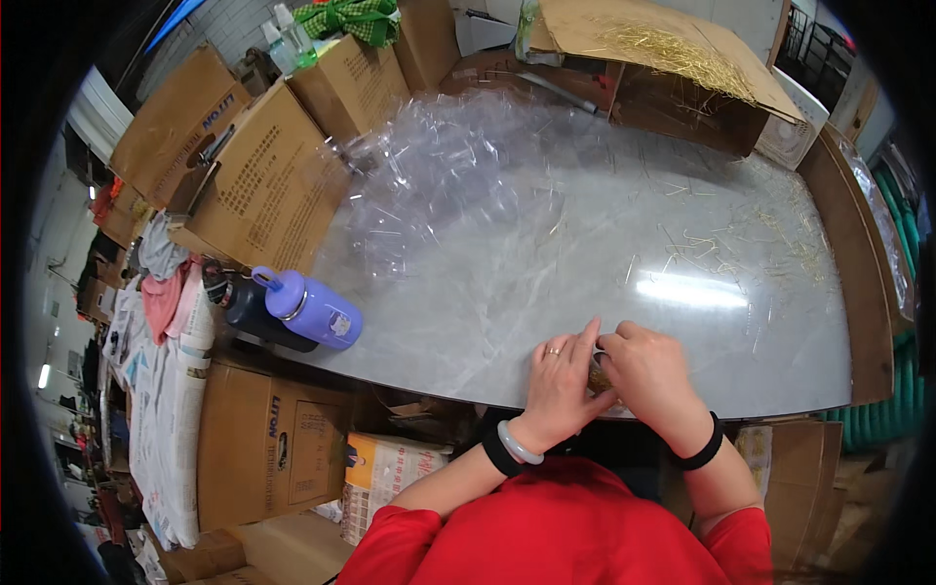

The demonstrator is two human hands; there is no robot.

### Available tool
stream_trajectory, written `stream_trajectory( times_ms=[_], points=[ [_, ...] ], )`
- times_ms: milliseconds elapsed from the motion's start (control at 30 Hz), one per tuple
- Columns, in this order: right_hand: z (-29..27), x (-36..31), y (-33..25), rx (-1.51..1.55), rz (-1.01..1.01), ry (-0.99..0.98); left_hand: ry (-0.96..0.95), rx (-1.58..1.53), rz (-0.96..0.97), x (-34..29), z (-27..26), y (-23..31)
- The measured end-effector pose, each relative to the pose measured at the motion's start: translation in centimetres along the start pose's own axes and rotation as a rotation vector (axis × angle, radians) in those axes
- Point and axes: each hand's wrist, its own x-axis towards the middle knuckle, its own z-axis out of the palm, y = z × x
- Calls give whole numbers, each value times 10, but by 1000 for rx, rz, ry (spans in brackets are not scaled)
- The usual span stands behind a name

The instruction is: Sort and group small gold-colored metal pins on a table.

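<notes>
My left hand [564, 385] and my right hand [645, 369] meet at the front edge of the grey table [458, 331]. Between them shows a small gold-coloured thing [597, 378], mostly hidden by my fingers, so its kind does not come out. The left fingers point away from me, with the thumb reaching across to the right hand. My right fingers are curled in and pinched against the same spot. Thin bent gold wires [697, 244] lie scattered on the table beyond my right hand.
Clear plastic bags [439, 166] spread over the table's back left. A purple bottle [314, 310] and a black bottle [258, 314] stand at the left edge. Gold wires [673, 58] heap on a cardboard box [575, 29] at the back. A cardboard strip [858, 263] walls the right side.
</notes>
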Motion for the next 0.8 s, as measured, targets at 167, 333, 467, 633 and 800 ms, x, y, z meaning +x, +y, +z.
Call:
stream_trajectory(
  times_ms=[167, 333, 467, 633, 800],
  points=[
    [6, 5, -4, -42, -66, -69, 13, -35, 6, -1, 1, -6],
    [5, -1, 4, 68, -71, 76, -11, -47, -30, 0, 4, -5],
    [-3, -9, 9, 43, -11, 113, -22, 10, -45, -1, 4, -3],
    [-3, -16, 17, 106, -37, -45, -44, 45, -31, 1, 5, -1],
    [-14, -42, 29, 283, 202, 221, -77, 45, 19, 0, -2, -3]
  ],
)
